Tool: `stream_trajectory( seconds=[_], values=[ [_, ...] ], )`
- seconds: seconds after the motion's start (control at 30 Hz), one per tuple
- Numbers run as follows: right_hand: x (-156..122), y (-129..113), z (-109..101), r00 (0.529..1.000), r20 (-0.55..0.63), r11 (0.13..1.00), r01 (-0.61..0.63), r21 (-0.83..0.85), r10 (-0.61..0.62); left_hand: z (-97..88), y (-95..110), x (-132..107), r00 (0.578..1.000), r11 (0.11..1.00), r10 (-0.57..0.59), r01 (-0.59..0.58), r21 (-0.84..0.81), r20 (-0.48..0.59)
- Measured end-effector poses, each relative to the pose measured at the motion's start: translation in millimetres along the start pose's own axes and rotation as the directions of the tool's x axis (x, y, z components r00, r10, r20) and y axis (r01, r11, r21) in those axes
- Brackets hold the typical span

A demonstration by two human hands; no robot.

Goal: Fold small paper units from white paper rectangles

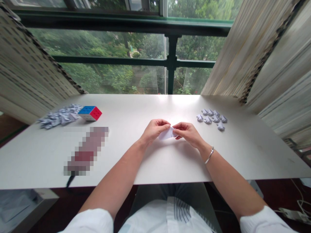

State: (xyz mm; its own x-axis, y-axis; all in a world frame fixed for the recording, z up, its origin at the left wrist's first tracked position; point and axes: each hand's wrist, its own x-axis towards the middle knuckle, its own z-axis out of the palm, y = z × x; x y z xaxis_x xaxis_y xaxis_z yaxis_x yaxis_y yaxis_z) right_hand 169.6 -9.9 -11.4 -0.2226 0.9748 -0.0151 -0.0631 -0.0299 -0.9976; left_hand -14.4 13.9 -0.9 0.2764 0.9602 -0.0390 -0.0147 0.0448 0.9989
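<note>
"So, what shapes and textures fill the view?"

"A smooth white tabletop (pixel 243 155) with a soft sheen spans the middle of the frame. Pale, striped curtains (pixel 233 55) of cloth hang at upper left and upper right; between them, dark green window bars (pixel 172 61) cross before leafy greenery (pixel 116 76). At left lies a jagged heap of folded paper (pixel 60 116), just beside a glossy cube (pixel 94 113) with blue, red and white faces. A looser cluster of small, pointed paper pieces (pixel 215 118) sits right of centre. At lower left, a pixelated oblong (pixel 85 150) is too masked to identify."

"And what is being handled?"

"One piece of white paper (pixel 165 134), at the frame's centre, crisp and folded, its left part tapering like a triangle. Finer creases are too small to tell."

"How do the hands stand?"

"Near each other, both pinching that paper: the left hand (pixel 156 129) along its upper left, the right hand (pixel 186 132) at its right end. A silver bracelet (pixel 209 155) rings the right wrist."

"Which edges and room surround them?"

"The table's near edge runs beneath the forearms, low in the frame; its far edge meets the window. White surface stretches from the hands toward the cluster on the right and the oblong on the left."
</note>
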Motion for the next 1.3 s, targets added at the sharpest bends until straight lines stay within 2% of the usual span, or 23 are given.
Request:
stream_trajectory(
  seconds=[0.23, 0.33, 0.67, 0.8, 1.0, 1.2, 1.3],
  values=[
    [-0.4, 0.8, 0.1, 1.000, -0.004, 1.000, 0.002, -0.023, -0.002, -0.7, 1.1, -1.5, 0.999, 0.996, -0.021, 0.016, 0.090, 0.050],
    [0.0, 1.8, 0.8, 1.000, -0.006, 0.998, 0.003, -0.056, -0.003, -0.1, -0.6, -1.6, 0.998, 0.987, -0.049, 0.043, 0.154, 0.034],
    [-0.7, 0.6, 2.0, 0.999, -0.020, 0.996, -0.039, -0.086, 0.038, -1.4, -1.8, -1.2, 0.998, 0.987, -0.040, 0.031, 0.159, 0.052],
    [-1.1, 0.8, 1.0, 0.996, -0.023, 0.990, -0.089, -0.113, 0.087, -0.9, -1.2, -1.4, 0.997, 0.980, -0.046, 0.033, 0.197, 0.059],
    [0.7, 6.2, -0.3, 0.995, -0.021, 0.986, -0.095, -0.139, 0.093, 2.6, -0.1, -3.6, 0.994, 0.968, -0.032, 0.004, 0.252, 0.106],
    [2.3, 6.8, -1.1, 0.986, -0.027, 0.977, -0.166, -0.137, 0.164, 2.8, -2.3, -2.6, 0.999, 0.969, -0.033, 0.029, 0.245, 0.014],
    [2.1, 3.8, -3.9, 0.983, 0.005, 0.977, -0.184, -0.106, 0.185, 0.7, -3.5, -1.0, 0.999, 0.974, -0.042, 0.041, 0.224, 0.001]
  ],
)
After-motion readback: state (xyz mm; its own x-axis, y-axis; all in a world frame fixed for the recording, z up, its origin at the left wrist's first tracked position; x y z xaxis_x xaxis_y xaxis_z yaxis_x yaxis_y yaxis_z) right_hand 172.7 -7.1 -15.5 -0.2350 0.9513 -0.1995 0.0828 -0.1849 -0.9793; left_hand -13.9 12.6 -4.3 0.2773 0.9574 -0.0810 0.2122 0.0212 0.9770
